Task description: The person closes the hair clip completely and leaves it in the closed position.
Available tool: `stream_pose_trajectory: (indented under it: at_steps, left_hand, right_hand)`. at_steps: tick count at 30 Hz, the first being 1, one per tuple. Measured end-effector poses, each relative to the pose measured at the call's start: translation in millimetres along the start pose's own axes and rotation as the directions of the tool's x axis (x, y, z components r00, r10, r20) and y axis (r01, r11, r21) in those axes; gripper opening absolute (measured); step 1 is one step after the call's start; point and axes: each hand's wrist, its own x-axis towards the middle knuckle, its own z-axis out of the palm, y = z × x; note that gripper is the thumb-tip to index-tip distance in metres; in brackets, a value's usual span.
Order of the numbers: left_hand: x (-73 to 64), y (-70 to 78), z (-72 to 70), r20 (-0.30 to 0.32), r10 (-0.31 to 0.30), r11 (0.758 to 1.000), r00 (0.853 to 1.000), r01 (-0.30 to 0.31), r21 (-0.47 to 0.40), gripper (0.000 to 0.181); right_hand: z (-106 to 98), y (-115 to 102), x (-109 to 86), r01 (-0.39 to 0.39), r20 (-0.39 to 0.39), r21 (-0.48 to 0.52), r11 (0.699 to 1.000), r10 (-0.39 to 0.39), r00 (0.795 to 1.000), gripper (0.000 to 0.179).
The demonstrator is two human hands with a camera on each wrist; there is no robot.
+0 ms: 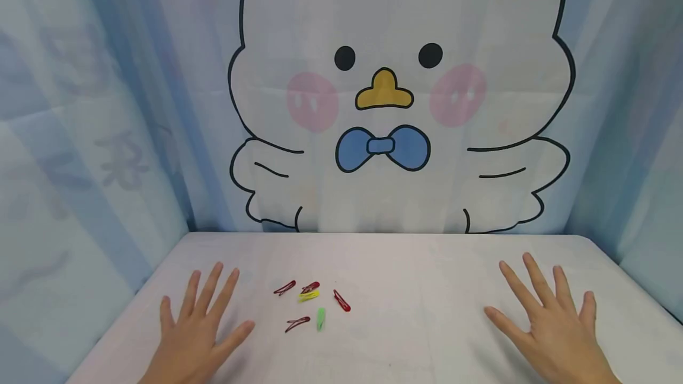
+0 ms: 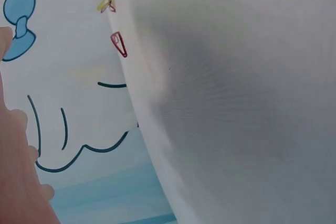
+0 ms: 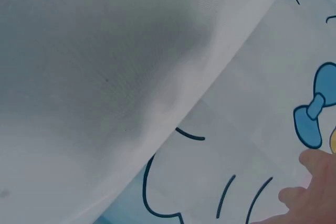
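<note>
Several small snap hair clips lie loose on the white table, just right of my left hand point(image 1: 197, 330). Dark red is the colour of most, such as one red clip point(image 1: 342, 301) at the right of the group and another point(image 1: 297, 324) nearer me. A yellow clip point(image 1: 308, 296) lies against a red clip point(image 1: 310, 287), and a green clip point(image 1: 321, 319) is in front. My left hand has its fingers spread straight and holds nothing. Far to the right, my right hand point(image 1: 557, 330) is spread likewise, also holding nothing. The left wrist view shows red clips point(image 2: 118, 44) near its top.
The white table point(image 1: 427, 313) ends at a curtain point(image 1: 384, 194) printed with a white cartoon bird in a blue bow tie. More pale blue curtain point(image 1: 80, 165) hangs along both sides.
</note>
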Motion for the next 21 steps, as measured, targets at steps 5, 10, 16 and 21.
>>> stream_pose_trajectory:
  at_steps: [5, 10, 16, 21]
  left_hand:
    - [-1.5, 4.2, -2.4, -0.031, 0.022, 1.000, 0.999, -0.022, 0.001, 0.092]
    - [0.1, 11.2, -4.0, -0.048, 0.035, 0.999, 0.998, -0.036, -0.017, 0.091]
    - [3.8, 19.1, -3.4, -0.054, 0.035, 0.998, 0.998, -0.038, -0.047, 0.090]
    - [6.7, 26.0, 0.3, -0.073, 0.046, 0.996, 0.996, -0.052, -0.072, 0.088]
  right_hand:
    - [-1, -6, 2.0, 0.005, 0.000, 0.002, 1.000, -0.005, 1.000, 0.086]
    - [-2, -13, 5.5, 0.021, -0.014, 0.022, 1.000, -0.021, 1.000, 0.086]
    - [1, -22, 7.6, 0.067, -0.071, 0.094, 0.993, -0.061, 0.996, 0.084]
    - [1, -31, 10.2, 0.072, -0.068, 0.159, 0.985, -0.062, 0.996, 0.085]
